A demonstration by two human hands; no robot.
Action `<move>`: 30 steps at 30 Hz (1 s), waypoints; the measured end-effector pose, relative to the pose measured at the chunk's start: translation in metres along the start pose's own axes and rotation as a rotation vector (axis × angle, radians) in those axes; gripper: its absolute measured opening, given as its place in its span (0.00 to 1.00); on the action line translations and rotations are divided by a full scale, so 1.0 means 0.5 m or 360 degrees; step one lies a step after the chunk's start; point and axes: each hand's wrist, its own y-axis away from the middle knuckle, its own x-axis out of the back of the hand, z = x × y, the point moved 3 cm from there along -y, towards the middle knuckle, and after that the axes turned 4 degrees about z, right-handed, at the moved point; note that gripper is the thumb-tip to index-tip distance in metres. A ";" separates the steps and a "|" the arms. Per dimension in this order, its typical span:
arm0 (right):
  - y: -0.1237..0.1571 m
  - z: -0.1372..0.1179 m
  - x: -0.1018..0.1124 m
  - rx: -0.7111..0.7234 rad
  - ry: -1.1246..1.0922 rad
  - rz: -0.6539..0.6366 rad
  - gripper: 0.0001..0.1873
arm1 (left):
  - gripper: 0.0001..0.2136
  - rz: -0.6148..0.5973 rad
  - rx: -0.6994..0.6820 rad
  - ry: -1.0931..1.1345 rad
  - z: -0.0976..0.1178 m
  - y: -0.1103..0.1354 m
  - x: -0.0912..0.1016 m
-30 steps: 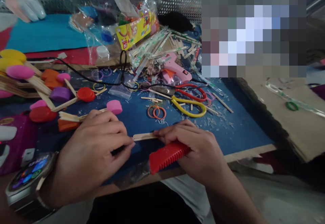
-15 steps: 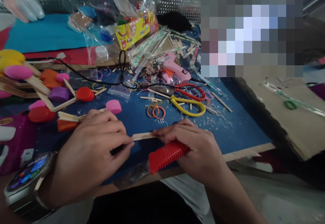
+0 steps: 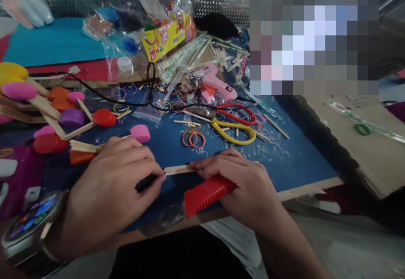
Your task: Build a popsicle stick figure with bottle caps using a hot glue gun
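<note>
Two pale wooden craft sticks lie side by side between my hands, just above the blue tabletop's front edge. My left hand, with a smartwatch at the wrist, is closed, thumb and forefinger pinched at the sticks' left end. My right hand wraps around the ridged red handle of a knife. Its dull, wide blade points left and down toward the table edge. Fingertips of that same hand press on the right part of the sticks, which they partly hide.
Beyond my hands lie orange rubber bands, yellow-and-red-handled scissors and a pink glue gun with a black cord. Stick constructions with coloured caps stand at left. Cardboard is at right; plastic packets lie behind.
Both hands keep almost the same pose on the sticks. The view has shifted very slightly, and the knife stays in my right hand.
</note>
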 end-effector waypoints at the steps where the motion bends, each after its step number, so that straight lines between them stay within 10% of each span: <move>1: 0.000 0.000 0.000 0.0002 -0.0003 0.0004 0.15 | 0.07 0.0002 0.0012 -0.0009 -0.001 0.000 -0.001; 30: 0.000 -0.003 0.004 -0.0017 0.0007 0.0014 0.19 | 0.08 -0.0059 -0.0157 0.0011 0.013 -0.023 -0.021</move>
